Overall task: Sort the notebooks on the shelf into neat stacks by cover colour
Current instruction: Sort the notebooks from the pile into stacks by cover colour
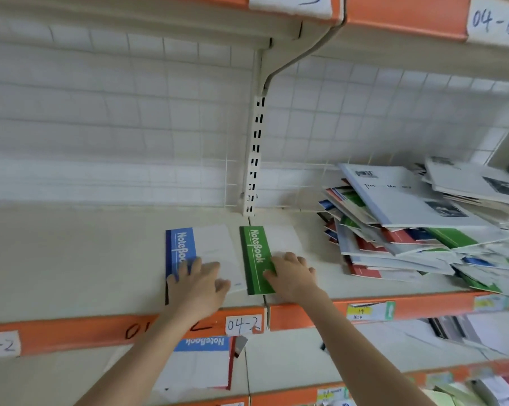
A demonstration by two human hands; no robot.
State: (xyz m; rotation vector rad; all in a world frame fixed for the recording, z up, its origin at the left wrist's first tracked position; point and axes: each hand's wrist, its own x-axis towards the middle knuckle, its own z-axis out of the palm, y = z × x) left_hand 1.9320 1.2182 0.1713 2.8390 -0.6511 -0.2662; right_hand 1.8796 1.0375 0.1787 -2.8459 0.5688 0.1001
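Observation:
A blue-spined notebook [206, 247] lies flat on the shelf [71, 259], and my left hand [197, 285] rests on its near end with fingers spread flat. Right beside it lies a green-spined notebook [256, 253]; my right hand [294, 273] presses on its near end with fingers extended. The two notebooks sit side by side with a narrow gap. At the right, a jumbled heap of notebooks [417, 230] holds red, blue, green and grey-white covers, overlapping at odd angles.
An orange shelf lip [306, 315] with paper labels runs along the front edge. A slotted upright [254, 159] and wire grid back the shelf. On the shelf below lies another blue notebook [200, 364]. More papers sit at lower right [481, 388].

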